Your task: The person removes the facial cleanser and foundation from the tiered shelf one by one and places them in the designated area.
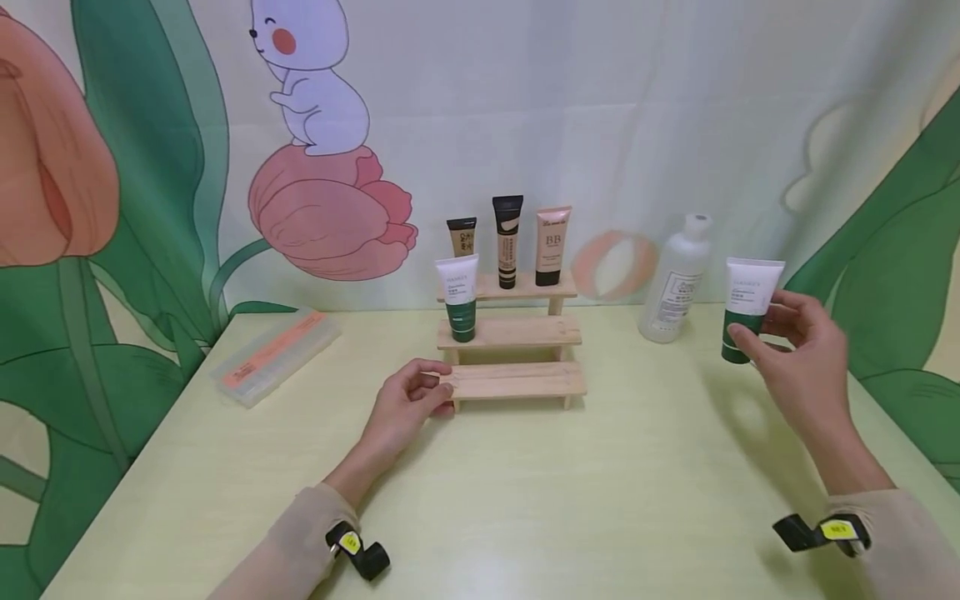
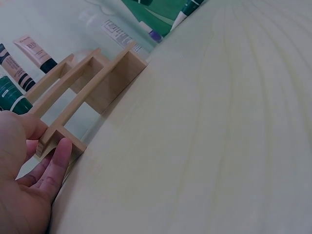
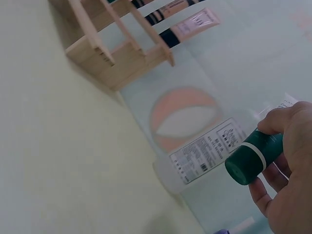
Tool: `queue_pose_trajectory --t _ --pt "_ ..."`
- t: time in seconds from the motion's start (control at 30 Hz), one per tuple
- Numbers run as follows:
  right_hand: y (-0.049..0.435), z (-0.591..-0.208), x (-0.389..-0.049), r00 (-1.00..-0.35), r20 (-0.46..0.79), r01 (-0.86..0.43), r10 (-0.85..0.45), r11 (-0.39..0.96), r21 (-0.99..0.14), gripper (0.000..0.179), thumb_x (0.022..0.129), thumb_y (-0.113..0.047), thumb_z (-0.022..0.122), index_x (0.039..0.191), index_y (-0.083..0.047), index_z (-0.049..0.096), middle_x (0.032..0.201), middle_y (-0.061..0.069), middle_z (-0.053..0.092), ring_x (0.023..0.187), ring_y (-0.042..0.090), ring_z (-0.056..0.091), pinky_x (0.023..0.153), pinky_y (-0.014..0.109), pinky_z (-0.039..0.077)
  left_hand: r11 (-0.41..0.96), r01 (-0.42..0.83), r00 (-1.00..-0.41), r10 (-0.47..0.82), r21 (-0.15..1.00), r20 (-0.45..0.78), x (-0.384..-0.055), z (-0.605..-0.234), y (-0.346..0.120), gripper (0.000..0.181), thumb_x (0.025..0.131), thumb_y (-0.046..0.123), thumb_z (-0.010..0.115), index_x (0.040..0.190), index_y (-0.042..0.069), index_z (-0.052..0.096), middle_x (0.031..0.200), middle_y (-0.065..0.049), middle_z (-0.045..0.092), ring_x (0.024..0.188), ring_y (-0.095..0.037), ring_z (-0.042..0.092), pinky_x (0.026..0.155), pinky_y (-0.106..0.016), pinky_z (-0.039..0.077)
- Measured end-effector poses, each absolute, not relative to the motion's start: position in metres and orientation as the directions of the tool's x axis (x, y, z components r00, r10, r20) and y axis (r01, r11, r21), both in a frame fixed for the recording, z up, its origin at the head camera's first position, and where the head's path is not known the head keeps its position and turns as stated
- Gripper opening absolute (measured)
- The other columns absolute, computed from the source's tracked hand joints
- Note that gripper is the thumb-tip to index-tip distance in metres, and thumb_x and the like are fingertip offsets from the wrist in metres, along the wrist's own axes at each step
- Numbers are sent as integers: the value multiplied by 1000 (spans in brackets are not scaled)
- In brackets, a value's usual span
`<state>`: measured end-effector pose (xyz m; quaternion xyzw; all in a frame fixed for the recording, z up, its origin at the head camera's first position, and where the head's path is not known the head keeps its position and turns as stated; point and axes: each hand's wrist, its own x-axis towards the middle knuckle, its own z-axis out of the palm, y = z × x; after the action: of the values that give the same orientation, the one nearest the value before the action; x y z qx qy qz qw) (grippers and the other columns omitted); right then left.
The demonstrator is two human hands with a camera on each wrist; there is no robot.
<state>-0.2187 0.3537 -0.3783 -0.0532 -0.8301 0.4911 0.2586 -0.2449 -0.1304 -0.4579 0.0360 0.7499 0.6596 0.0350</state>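
Note:
In the head view my right hand (image 1: 806, 350) pinches a white and green squeeze tube (image 1: 752, 287), lifted off the table, its green cap downward. My left hand (image 1: 408, 400) grips the left end of the lowest step of a wooden three-step display stand (image 1: 517, 382); the left wrist view shows the thumb above and fingers (image 2: 61, 153) under that end. A similar white and green tube (image 1: 459, 296) stands on the middle step. Along the top step are a small black-capped tube (image 1: 463, 236), partly hidden, a taller beige and black tube (image 1: 507, 242) and a pink BB cream tube (image 1: 552, 246).
A frosted white bottle (image 1: 677, 279) stands at the back, left of my right hand. Flat at the back left lies a translucent plastic case (image 1: 277, 357) with an orange label. Something with a purple cap (image 2: 155, 35) shows behind, near the bottle. A printed curtain (image 1: 525, 108) hangs behind the table.

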Motion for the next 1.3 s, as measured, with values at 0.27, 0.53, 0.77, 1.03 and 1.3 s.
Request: queue_pose_trajectory --t 0.27,0.53,0.77,1.03,1.3 --pt "362 -401 -210 -876 373 -150 307 562 -814 57 100 -16 85 150 -9 59 114 -15 63 102 1 62 82 2 52 120 14 -995 100 993 2 -244 -458 -130 26 108 5 74 133 10 72 111 -15 68 94 -24 75 86 -30 71" --pt "368 -417 -205 -891 345 -93 296 624 -776 61 101 -23 86 151 -4 56 113 -8 61 98 3 59 78 1 49 108 22 -995 98 994 12 -245 -459 -131 26 107 5 74 132 10 72 111 -15 68 94 -25 75 86 -31 71" --pt "371 -437 -199 -901 313 -48 301 648 -760 63 100 -28 87 151 -5 57 113 0 61 93 4 59 72 4 51 102 21 -994 105 995 10 -245 -459 -130 26 107 4 74 133 9 71 110 -15 68 93 -26 76 87 -31 71" --pt "369 -450 -200 -907 266 0 326 633 -774 62 101 -29 86 151 -5 59 116 5 61 95 7 56 72 2 50 109 20 -994 106 994 8 -244 -458 -130 26 108 6 73 133 10 71 111 -15 68 94 -26 76 87 -31 71" --pt "370 -455 -204 -921 249 -3 301 632 -775 62 100 -32 87 149 -2 65 114 4 64 93 2 57 74 1 51 114 19 -995 103 993 7 -245 -460 -131 26 108 6 74 133 10 72 112 -15 68 94 -26 76 87 -31 71"
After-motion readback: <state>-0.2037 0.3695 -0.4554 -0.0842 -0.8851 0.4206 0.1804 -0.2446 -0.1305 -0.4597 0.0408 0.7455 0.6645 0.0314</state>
